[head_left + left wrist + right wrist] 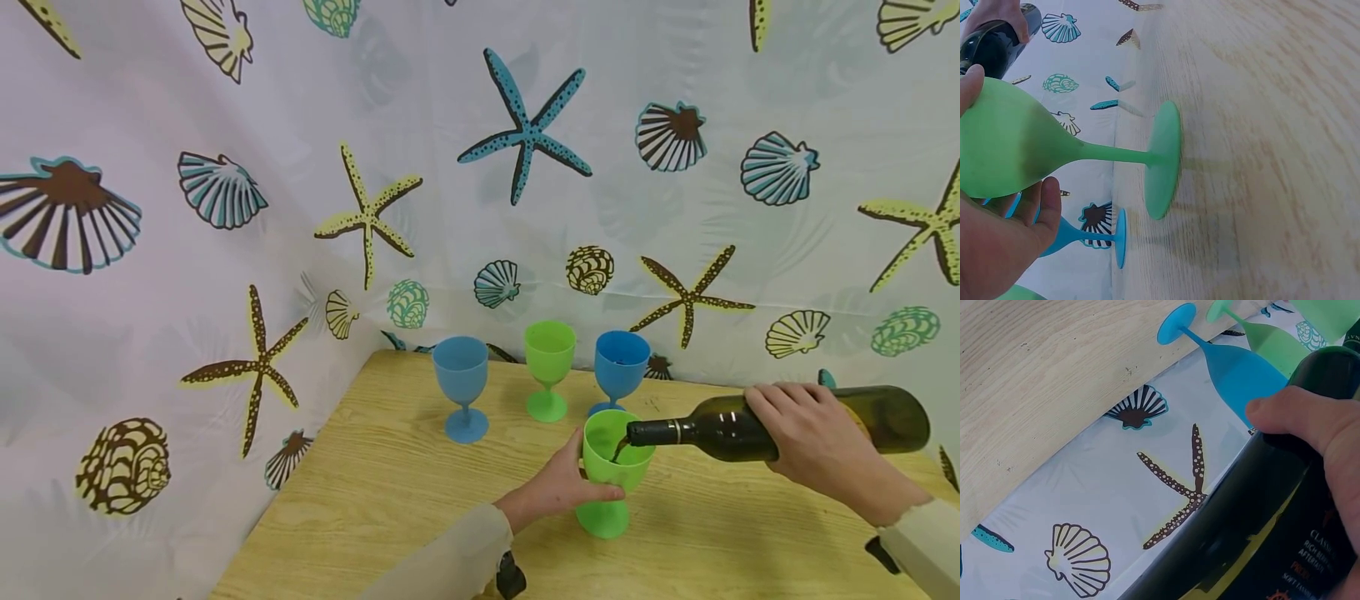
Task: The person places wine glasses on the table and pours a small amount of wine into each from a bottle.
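My left hand grips the bowl of a bright green plastic goblet, thumb and fingers on either side. Its foot is at the wooden tabletop, and the left wrist view shows its slim stem below the fingers. The right hand holds a dark glass wine bottle round its body, tipped nearly level with the neck pointing left. The bottle's mouth is over the goblet's rim, and a thin stream of dark liquid runs into the bowl. In the right wrist view the thumb lies across the bottle.
Behind the held goblet stand a light blue goblet, another green goblet and a darker blue goblet with dark spots inside. A white curtain printed with shells and starfish hangs along the back and left of the table.
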The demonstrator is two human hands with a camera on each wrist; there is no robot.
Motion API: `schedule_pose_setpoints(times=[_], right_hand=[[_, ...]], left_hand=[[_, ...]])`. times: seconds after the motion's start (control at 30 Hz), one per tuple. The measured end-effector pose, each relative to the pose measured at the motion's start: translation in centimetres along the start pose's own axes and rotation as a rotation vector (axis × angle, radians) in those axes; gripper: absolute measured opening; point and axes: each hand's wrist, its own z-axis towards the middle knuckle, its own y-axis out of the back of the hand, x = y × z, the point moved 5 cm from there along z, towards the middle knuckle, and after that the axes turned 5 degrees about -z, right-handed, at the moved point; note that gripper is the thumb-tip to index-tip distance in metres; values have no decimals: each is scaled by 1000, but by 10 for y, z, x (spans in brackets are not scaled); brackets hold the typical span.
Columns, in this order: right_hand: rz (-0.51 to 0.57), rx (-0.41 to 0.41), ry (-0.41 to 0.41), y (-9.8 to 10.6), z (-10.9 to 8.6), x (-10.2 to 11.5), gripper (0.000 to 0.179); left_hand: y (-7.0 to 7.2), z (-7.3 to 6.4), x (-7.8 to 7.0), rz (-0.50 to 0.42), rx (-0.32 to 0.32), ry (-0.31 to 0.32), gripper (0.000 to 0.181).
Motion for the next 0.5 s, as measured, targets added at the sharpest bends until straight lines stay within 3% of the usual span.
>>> schedule_pose_setpoints(times=[0.5], right_hand=[[7,2,-1,-1,0,-4,99]], left_hand=[[0,2,0,0,-6,1,80]])
